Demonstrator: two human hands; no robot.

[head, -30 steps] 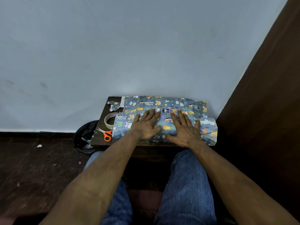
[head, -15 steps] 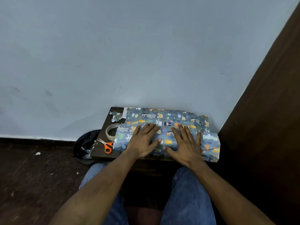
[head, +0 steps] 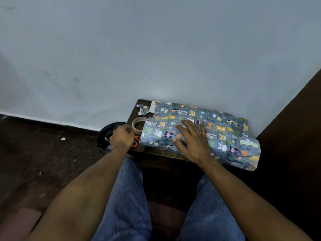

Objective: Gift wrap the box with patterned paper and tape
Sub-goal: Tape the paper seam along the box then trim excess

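Observation:
The box wrapped in blue animal-patterned paper (head: 224,129) lies on a small dark table (head: 156,154) against the wall. My right hand (head: 192,141) rests flat on top of it, fingers spread. My left hand (head: 121,137) is off the box at the table's left edge, fingers curled, its back towards the camera. It covers most of the orange-handled scissors (head: 136,141), and I cannot tell whether it holds them. A roll of clear tape (head: 139,125) lies just beyond that hand, touching the paper's left end.
Torn paper scraps (head: 143,109) sit at the table's far left corner. A black bag (head: 106,134) lies on the dark floor left of the table. A dark wooden panel (head: 295,127) closes the right side. My knees are under the table's front edge.
My left hand has left the top of the box and moved left to the scissors, its fingers curling. My right hand stays pressed on the paper. The view has turned left.

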